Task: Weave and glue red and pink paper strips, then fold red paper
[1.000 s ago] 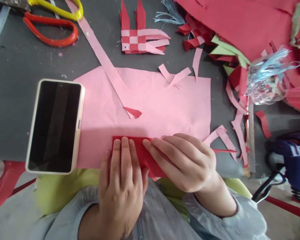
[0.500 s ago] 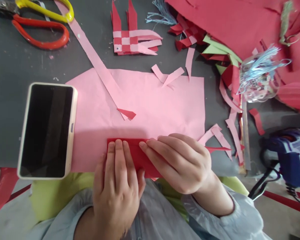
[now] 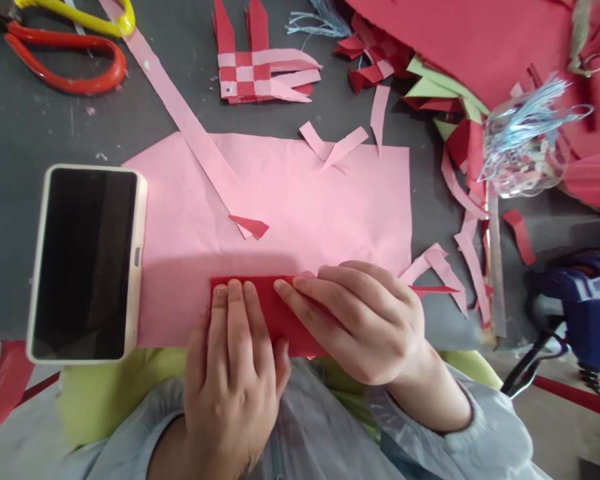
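A folded red paper piece (image 3: 280,313) lies at the near edge of a large pink sheet (image 3: 300,207) on the dark table. My left hand (image 3: 235,373) lies flat on its left part, fingers together and stretched out. My right hand (image 3: 365,320) presses its right part, fingers extended and pointing left along the fold. Both hands only press down on the red paper.
A phone (image 3: 85,263) with a dark screen lies left of the pink sheet. Scissors (image 3: 65,47) are at the far left. A woven red-and-pink piece (image 3: 260,73), paper scraps (image 3: 460,200), red sheets (image 3: 480,40), a clear container with blue threads (image 3: 525,153) and a blue glue gun (image 3: 580,313) sit around.
The view has shifted slightly, so everything sits a little further left. Both hands stay pressed on the red paper; the right fingers have slid a little to the left.
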### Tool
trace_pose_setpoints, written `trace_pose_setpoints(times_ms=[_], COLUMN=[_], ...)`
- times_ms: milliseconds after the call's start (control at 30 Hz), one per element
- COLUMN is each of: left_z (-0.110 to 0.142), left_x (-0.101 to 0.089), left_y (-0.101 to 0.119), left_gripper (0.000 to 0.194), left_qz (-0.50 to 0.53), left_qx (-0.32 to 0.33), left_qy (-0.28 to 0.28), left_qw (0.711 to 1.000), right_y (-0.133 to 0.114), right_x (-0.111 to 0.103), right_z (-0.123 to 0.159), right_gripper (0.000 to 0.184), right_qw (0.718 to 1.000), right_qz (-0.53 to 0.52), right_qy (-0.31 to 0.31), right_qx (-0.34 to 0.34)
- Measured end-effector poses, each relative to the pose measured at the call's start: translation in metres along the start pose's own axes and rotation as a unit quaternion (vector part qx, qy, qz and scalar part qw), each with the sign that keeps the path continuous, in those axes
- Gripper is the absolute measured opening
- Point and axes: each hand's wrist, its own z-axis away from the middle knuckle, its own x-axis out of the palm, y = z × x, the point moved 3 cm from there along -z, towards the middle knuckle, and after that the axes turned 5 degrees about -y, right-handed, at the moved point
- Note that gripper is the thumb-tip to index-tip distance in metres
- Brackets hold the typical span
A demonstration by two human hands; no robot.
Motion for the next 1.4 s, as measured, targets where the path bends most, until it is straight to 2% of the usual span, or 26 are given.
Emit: trace_pose_setpoints(times_ms=[500, 933, 1233, 1400], left_z=[-0.006, -0.015, -0.01, -0.009], left_x=[-0.006, -0.007, -0.004, -0.003], left_y=[-0.006, -0.003, 0.004, 0.005], left_gripper=[0.06, 0.052, 0.046, 0.045], left_qz=[-0.027, -0.033, -0.07, -0.048], left_qx=[0.045, 0.014, 0.01, -0.015], left_qy=[-0.018, 0.02, 0.02, 0.024], left_qw=[0.998, 0.999, 0.997, 0.998], right_y=[0.0, 0.002, 0.001, 0.001], right_x=[0.001, 0.001, 0.002, 0.004], right_z=[-0.003, -0.003, -0.007, -0.007], right_gripper=[0.021, 0.02, 0.017, 0.018], right_qw=[0.999, 0.999, 0.999, 0.998], right_qz=[-0.041, -0.043, -0.015, 0.001], right_qy=[-0.007, 0.001, 0.003, 0.015], right_qx=[0.015, 0.012, 0.048, 0.057])
